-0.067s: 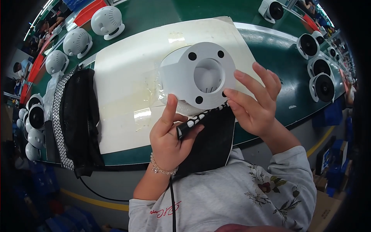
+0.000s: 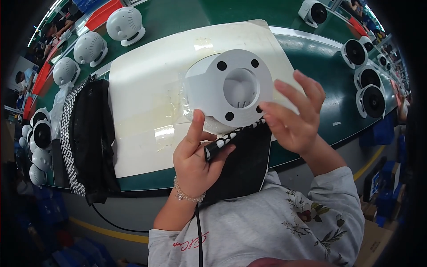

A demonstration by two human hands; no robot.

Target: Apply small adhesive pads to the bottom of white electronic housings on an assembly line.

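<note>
Here's the left hand, clamped on a black strip dotted with white ovals, thumb standing tall beside it. And right above that strip sits the white base, round face up, hollow in the middle, resting on clear plastic over the pale board. Four black dots ring its face, two at the top, two at the bottom! Over on the right, the right hand has its fingers spread apart, index finger right by the lower-right black dot; it's blurred there, so I can't fairly call whether the tip touches. The strip's far end runs in close beneath that same hand. A beaded bracelet circles the left wrist. Left of the board, a black bundle lies along the dark green table, and beyond it stand rounded white units. Across on the right edge, more units with black round fronts line up.
</note>
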